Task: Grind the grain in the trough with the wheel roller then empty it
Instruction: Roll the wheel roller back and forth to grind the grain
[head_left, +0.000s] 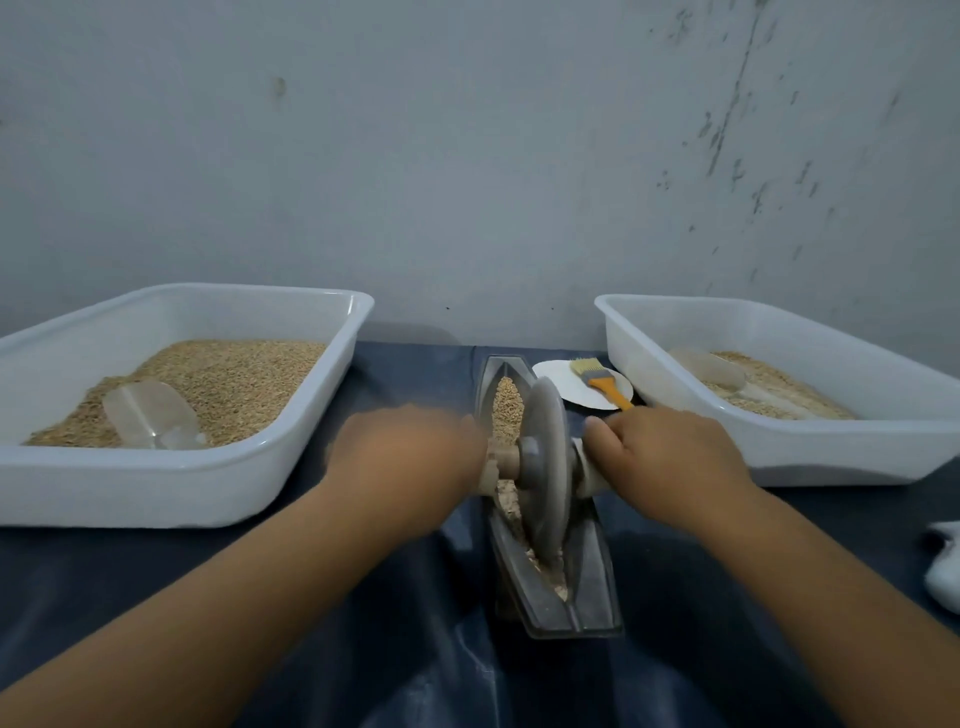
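both your hands grasp the axle of the wheel roller (543, 457), the left hand (415, 457) and the right hand (670, 457) one on each side, in the centre of the frame. the wheel stands in the narrow trough (587, 587) with the grain (506, 410) above it. if you push unevenly, the wheel may tilt and climb out, and grain may spill on the dark cloth (415, 623). a bare grey wall (467, 156) fills the upper frame.

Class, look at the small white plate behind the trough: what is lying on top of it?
A brush with pale bristles and an orange handle lies on the plate. The right hand covers the handle's near end, and the wheel roller hides the plate's left edge.
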